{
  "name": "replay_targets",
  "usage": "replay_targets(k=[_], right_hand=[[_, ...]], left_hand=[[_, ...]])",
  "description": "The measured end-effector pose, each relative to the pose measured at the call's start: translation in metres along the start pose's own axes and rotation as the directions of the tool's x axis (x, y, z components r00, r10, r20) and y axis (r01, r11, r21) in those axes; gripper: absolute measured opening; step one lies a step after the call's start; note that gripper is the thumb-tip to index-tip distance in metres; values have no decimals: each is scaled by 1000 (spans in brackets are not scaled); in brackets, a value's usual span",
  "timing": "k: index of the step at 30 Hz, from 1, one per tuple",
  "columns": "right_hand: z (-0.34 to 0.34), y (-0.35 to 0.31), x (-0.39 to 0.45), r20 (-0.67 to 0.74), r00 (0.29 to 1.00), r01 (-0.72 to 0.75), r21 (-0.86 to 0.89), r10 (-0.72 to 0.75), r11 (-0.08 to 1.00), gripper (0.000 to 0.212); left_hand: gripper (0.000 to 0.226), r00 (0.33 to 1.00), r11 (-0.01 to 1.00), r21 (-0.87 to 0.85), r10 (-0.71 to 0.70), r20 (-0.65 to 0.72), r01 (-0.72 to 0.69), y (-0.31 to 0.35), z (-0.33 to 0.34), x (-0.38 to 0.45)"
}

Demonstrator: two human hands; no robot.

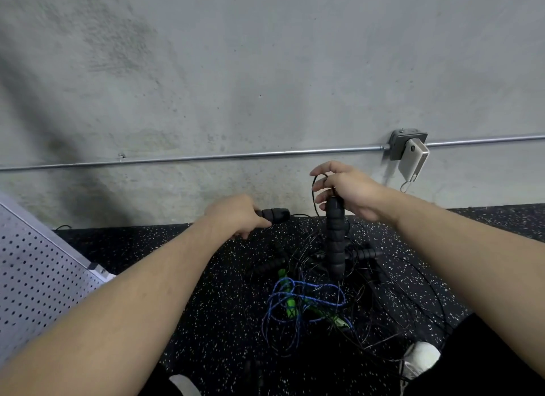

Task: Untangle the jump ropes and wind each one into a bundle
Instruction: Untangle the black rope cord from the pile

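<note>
A tangle of jump ropes (318,295) lies on the black speckled floor between my feet: thin black cords, a blue cord (298,289) and green handles (290,302). My left hand (236,215) grips one black foam handle (275,214), held level and pointing right. My right hand (345,186) holds the top of a second black foam handle (335,239), which hangs straight down over the pile, with a thin black cord looped over its fingers. More black handles (269,265) lie in the heap.
A concrete wall rises straight ahead, with a metal conduit (206,156) running along it and a junction box with a white device (411,153) at the right. A perforated metal panel (38,265) stands at the left. My white shoe (420,358) sits by the ropes.
</note>
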State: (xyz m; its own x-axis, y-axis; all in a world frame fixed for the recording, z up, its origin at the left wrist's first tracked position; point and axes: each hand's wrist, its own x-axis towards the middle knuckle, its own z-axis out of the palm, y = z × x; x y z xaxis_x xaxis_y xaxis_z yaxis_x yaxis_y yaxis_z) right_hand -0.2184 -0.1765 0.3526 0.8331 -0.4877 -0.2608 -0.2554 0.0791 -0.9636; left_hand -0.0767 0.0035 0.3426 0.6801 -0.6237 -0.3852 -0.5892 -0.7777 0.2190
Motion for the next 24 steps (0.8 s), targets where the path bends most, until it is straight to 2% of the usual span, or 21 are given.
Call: replay_targets(k=[5,8,10,12,14,17,20,21,24], right_hand=[[-1,0,-2,31,999,-17,81,15,997,27],[0,0,-4,41,999,-23,80,19,997,26],[0,0,-5,41,999,-24,85,20,996,27],[0,-1,-5,36,999,-23,93,20,995,28],[0,-1,-4,27,999,-26,113,23,993,28],[3,-1,-1,17,1000,-25,174,23,984,28],[5,-4,3,-7,1000,-2,262,4,965,30],[5,-5,4,-16,1000,11,318,-7,948,31],[6,-10,9,-54,998,64,479,-43,875,33]], left_hand=[[45,999,983,179,-47,-9,47,4,4,3],[64,996,972,226,-47,-78,63,11,6,4],[69,993,991,119,-45,-111,58,13,7,3],[63,999,979,-202,-40,-22,35,13,11,4],[50,992,849,-526,28,124,42,14,15,4],[40,973,631,-772,118,198,81,25,22,4],[29,962,388,-914,182,203,119,37,23,-1],[30,961,344,-933,202,187,109,39,23,-1],[34,962,304,-951,240,130,53,43,23,-5]])
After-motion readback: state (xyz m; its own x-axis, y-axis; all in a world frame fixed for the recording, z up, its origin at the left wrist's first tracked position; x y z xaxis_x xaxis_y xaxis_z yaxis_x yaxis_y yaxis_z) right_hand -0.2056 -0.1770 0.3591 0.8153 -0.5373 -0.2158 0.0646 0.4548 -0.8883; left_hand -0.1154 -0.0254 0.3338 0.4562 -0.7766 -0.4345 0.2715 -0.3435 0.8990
